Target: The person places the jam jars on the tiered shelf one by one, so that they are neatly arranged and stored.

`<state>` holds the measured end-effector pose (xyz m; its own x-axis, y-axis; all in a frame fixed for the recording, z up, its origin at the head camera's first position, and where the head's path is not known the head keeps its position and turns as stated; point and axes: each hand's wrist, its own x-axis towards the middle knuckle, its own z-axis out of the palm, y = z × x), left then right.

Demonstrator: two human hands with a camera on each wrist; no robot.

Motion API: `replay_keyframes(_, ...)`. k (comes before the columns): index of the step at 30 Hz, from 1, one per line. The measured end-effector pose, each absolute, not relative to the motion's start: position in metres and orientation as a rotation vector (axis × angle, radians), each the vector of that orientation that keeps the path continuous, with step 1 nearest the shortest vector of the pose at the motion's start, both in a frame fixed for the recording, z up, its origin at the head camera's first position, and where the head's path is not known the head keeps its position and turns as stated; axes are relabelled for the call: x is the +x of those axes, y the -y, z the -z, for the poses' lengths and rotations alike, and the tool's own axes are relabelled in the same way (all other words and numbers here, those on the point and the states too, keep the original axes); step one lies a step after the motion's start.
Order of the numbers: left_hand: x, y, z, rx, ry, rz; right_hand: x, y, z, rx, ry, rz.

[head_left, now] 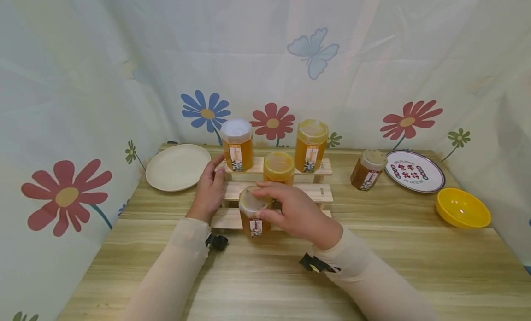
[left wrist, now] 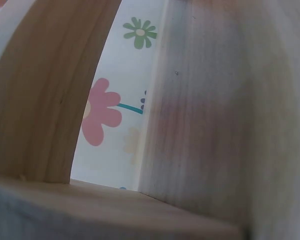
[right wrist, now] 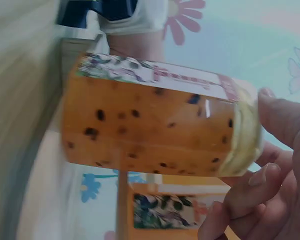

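Note:
My right hand point(head_left: 300, 213) grips a honey-coloured jar point(head_left: 255, 222) by its yellowish lid, fingers and thumb around the rim. Dark specks and a white label show on this jar point(right wrist: 155, 125) in the right wrist view. In the head view it is upright at the lowest step of a three-step wooden rack point(head_left: 232, 192). At the rack's left end, my left hand point(head_left: 209, 189) holds the top step's edge. A white-lidded jar point(head_left: 238, 146) and a yellow-lidded jar point(head_left: 311, 148) stand on the top step. Another yellow-lidded jar point(head_left: 279, 166) is on the middle step, partly hidden by my right hand.
A darker jar point(head_left: 368, 169) stands on the table right of the rack. Beside it lies a white plate with a dark rim point(head_left: 415, 185), then a yellow bowl point(head_left: 462, 208). A cream plate point(head_left: 178, 166) lies at the back left. A flower-printed curtain point(head_left: 352, 81) surrounds the table.

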<state>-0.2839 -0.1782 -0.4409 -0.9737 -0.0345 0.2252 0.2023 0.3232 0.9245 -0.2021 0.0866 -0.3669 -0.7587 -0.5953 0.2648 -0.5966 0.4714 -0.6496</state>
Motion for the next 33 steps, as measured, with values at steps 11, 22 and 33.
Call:
replay_keyframes(11, -0.285, 0.178, 0.443, -0.126, 2.396, 1.702, -0.203, -0.069, 0.386, 1.010, 2.576, -1.294)
replay_keyframes(22, -0.286, 0.180, 0.444, -0.123, 2.389, 1.746, -0.201, -0.061, 0.396, 1.028, 2.621, -1.189)
replay_keyframes(33, -0.287, 0.182, 0.446, -0.136, 2.387, 1.761, -0.204, -0.058, 0.398, 1.048, 2.595, -1.314)
